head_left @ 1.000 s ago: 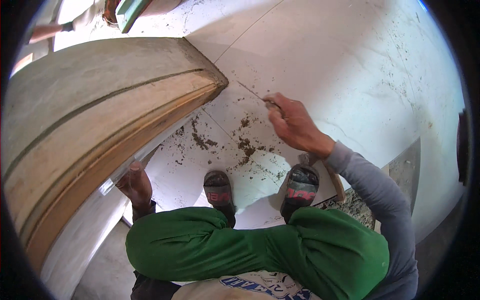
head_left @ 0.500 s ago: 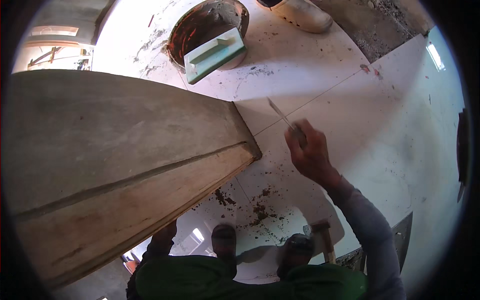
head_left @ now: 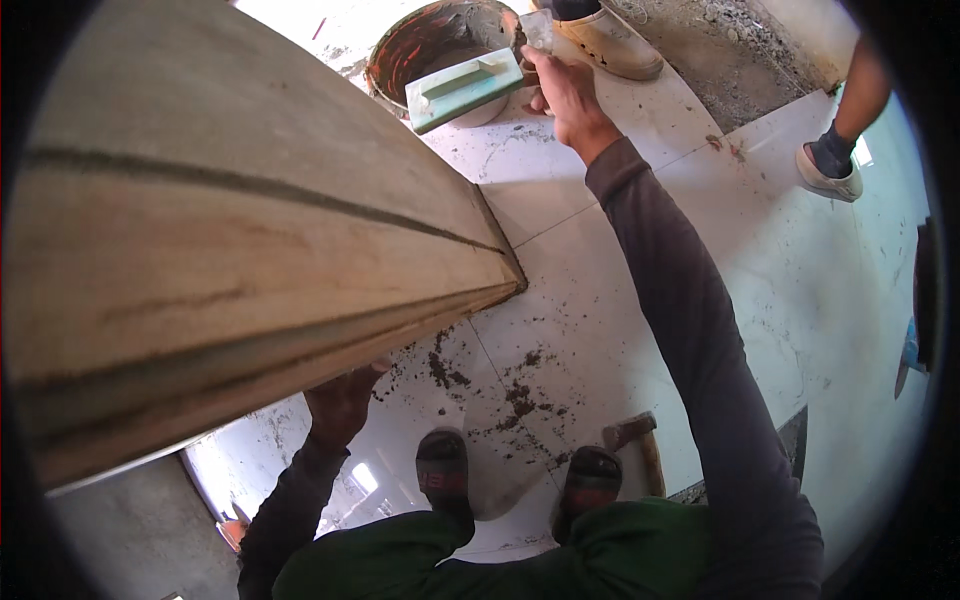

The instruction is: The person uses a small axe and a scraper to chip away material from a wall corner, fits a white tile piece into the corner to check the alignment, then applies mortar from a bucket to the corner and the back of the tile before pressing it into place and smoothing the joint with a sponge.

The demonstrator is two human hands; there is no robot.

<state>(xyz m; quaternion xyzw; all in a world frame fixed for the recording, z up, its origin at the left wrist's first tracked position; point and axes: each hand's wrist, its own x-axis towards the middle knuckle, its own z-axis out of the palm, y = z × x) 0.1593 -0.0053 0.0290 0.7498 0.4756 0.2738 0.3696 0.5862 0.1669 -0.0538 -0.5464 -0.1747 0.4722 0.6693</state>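
Observation:
My right hand is closed round the handle of a small trowel, reaching out to the rim of a mortar bucket. The trowel's flat blade points up and away, beyond the fingers. Just left of this hand, a pale green plastering float lies across the bucket's near side. My left hand is below the lower edge of a plastered, board-faced column. Part of that hand is hidden behind the edge, so its grip does not show.
A hammer lies on the white tiles beside my right sandal. Dark mortar crumbs are scattered before my feet. Near the bucket stands another person's shoe; a second shoe is at far right. Rubble fills an untiled patch.
My right hand has gone up and away with the trowel to the bucket. More of my left hand shows. A leg has appeared at right, and the view has shifted.

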